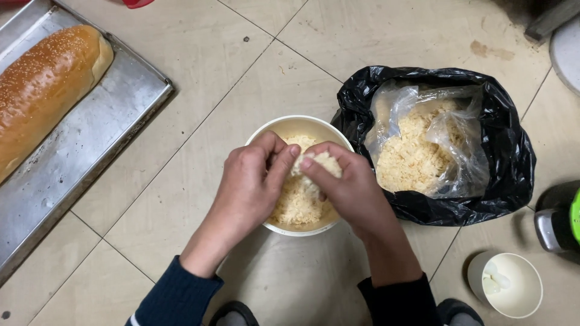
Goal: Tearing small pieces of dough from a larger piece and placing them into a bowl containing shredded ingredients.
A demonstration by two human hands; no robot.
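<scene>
Bowl [300,128] being kept in middle on floor [199,54], shreds [299,202] lying in it. Left hand [251,184] and right hand [347,187] being held over bowl, fingertips touching. Bag [504,151] sitting just right of bowl. Tray [90,130] lying far left, bread [42,84] on it. Small cup [519,299] standing bottom right.

Your left hand [251,184] and right hand [344,184] meet in front of you, both palms turned down and knuckles up. Your fingertips [294,152] come together in the middle, thumbs and forefingers bent in a pinch. Your forearms angle inward from below, wrists bare, with dark blue sleeves pushed back to mid-forearm.
</scene>
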